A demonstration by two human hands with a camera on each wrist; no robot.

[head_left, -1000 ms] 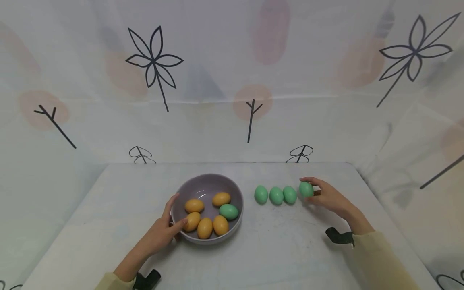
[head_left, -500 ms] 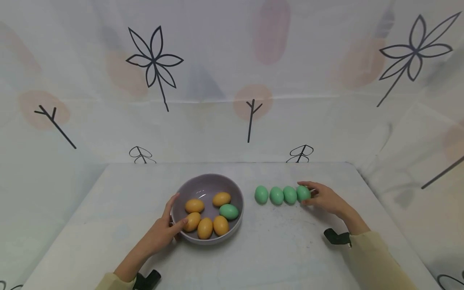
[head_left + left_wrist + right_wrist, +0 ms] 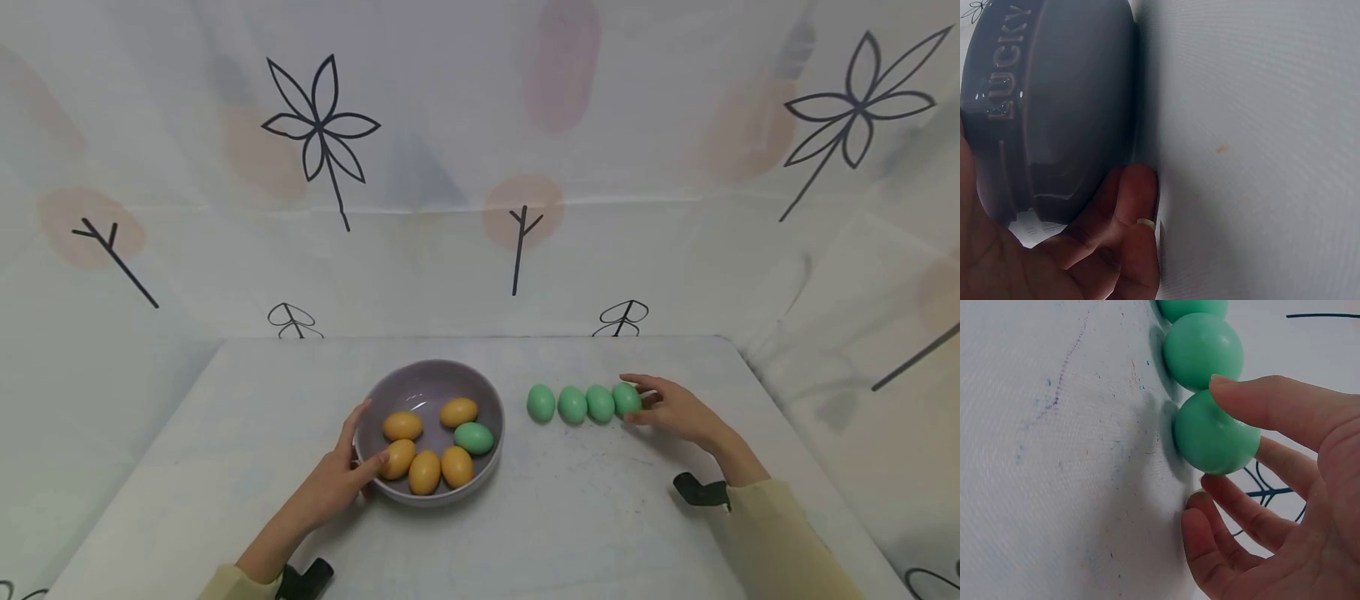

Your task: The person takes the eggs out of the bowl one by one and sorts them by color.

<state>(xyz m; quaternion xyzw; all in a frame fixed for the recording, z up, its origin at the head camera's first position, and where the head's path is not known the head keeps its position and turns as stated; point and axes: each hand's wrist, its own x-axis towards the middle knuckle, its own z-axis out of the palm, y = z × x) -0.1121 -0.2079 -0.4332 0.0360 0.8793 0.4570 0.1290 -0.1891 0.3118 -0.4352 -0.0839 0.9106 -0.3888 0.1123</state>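
Note:
My left hand [image 3: 333,479] holds the left side of a grey-purple bowl [image 3: 438,372], thumb over the rim. In the left wrist view the fingers are under the bowl's outer wall [image 3: 1079,94], which bears raised "LUCKY" lettering. Inside lie several orange eggs [image 3: 424,472] and one green egg [image 3: 473,437]. Right of the bowl, several green eggs [image 3: 572,405] form a row on the table. My right hand [image 3: 678,412] is around the rightmost green egg [image 3: 1213,434], its fingers loosened. That egg rests on the table beside its neighbour [image 3: 1204,350].
A white cloth covers the table [image 3: 525,533], whose far edge meets a hanging patterned backdrop [image 3: 450,275]. Dark straps [image 3: 701,490] sit at both wrists, next to the pale sleeves [image 3: 787,542].
My right hand has brought a green egg left and down to the right end of the row, then shifted slightly back right from it. The left hand and bowl have stayed put.

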